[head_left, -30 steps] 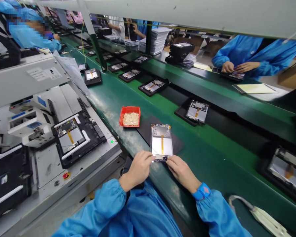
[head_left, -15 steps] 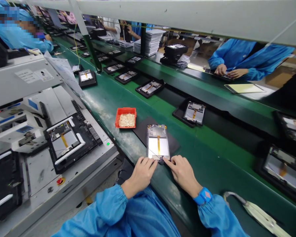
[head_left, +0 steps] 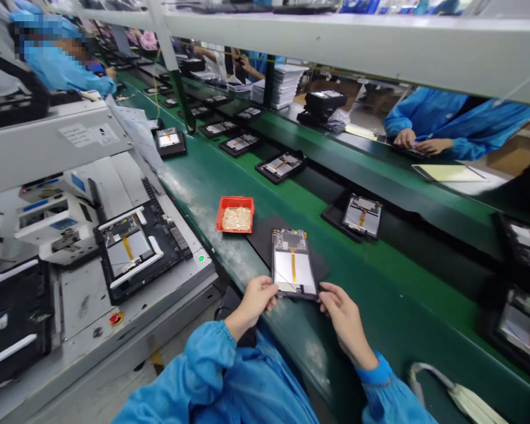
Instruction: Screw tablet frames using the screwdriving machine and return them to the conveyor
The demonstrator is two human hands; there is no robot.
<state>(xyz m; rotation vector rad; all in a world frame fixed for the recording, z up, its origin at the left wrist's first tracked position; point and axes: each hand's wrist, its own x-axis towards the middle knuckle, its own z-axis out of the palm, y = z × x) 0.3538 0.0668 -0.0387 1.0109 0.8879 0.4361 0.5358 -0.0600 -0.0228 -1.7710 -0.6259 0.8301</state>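
At far left, a grey-white assembly machine (head_left: 82, 294) carries a black jig (head_left: 170, 253) with a tablet housing in it. Just right of that, on the green conveyor belt (head_left: 393, 259), sits a shallow red tray (head_left: 235, 214) heaped with pale flakes. Below it, the person's left hand (head_left: 256, 300) has its fingers (head_left: 271, 290) curled and pinching the lower left edge of an open tablet housing with a silver panel and orange strip (head_left: 294, 265), which lies over a black mat (head_left: 265, 238). The right hand (head_left: 342, 321) pinches the lower right corner, its fingers (head_left: 323, 290) slightly spread. Farther right, a black tray (head_left: 335, 215) holds another housing. At upper right, a co-worker in a blue smock (head_left: 450, 118) has both hands on a tablet across the belt.
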